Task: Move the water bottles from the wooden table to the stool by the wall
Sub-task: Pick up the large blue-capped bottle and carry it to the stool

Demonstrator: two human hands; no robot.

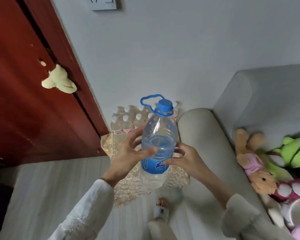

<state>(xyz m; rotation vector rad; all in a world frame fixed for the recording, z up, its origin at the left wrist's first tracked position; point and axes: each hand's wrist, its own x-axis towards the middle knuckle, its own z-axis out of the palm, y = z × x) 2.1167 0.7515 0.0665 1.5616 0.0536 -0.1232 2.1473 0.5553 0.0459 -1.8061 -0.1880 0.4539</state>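
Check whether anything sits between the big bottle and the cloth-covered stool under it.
Nothing visible does. Both hands, left hand and right hand, hold the big bottle over the stool; the pack of small bottles sits at its far end.

The clear water bottle (157,146) has a blue cap, blue loop handle and blue label. Beneath it lies a beige lace-patterned cloth (128,186). At ten o'clock stands a dark red door (24,101); at three o'clock, a grey sofa (215,144) carries green, tan and pink plush toys (270,161).
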